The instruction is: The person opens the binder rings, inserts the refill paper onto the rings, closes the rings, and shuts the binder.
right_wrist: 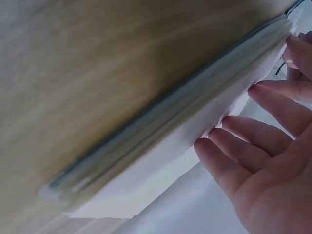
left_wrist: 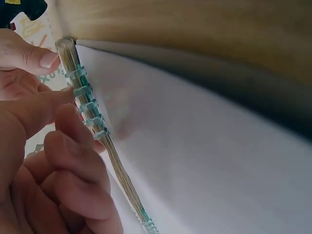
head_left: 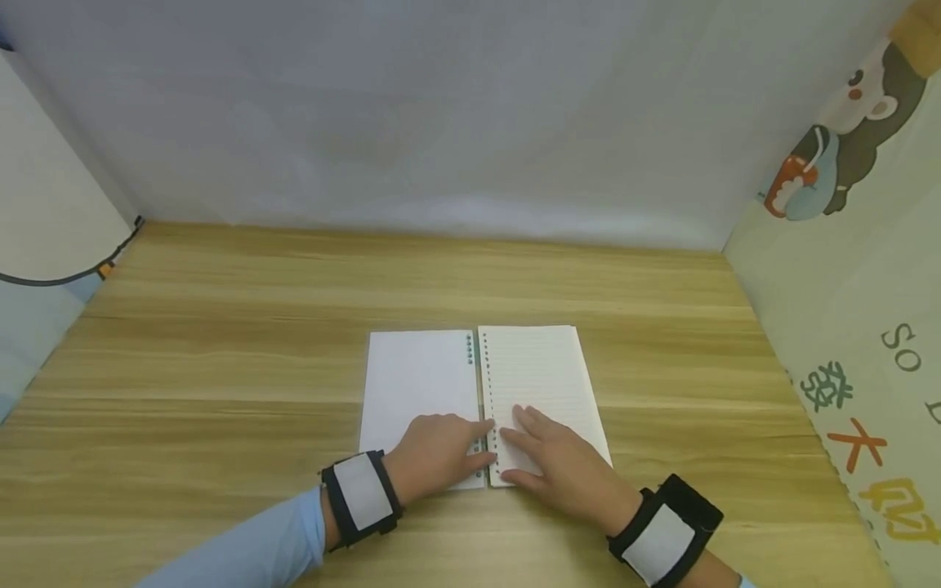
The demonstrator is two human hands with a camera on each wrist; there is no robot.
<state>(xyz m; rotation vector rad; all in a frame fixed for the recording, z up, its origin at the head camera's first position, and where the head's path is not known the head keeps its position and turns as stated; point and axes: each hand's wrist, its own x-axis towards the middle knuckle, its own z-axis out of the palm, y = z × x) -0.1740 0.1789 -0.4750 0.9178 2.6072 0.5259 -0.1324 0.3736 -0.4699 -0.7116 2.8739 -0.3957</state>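
A loose-leaf notebook lies open on the wooden table, with a plain white left side (head_left: pixel 419 367) and a lined, hole-punched stack of sheets (head_left: pixel 540 359) on the right. Translucent green binder rings (left_wrist: pixel 87 105) run along the spine. My left hand (head_left: pixel 441 449) is at the lower spine, thumb and index finger pinching at the rings and punched edge, its other fingers curled. With fingers spread and nearly straight, my right hand (head_left: pixel 559 461) rests on the lower part of the lined sheets. In the right wrist view, its fingertips (right_wrist: pixel 207 151) touch the top sheet.
The wooden table (head_left: pixel 220 327) extends around the notebook on all sides. A pale grey cloth wall (head_left: pixel 441 122) rises behind it. Printed panels with cartoon figures and lettering (head_left: pixel 856 445) border the right and left. Each wrist wears a black strap (head_left: pixel 363 494).
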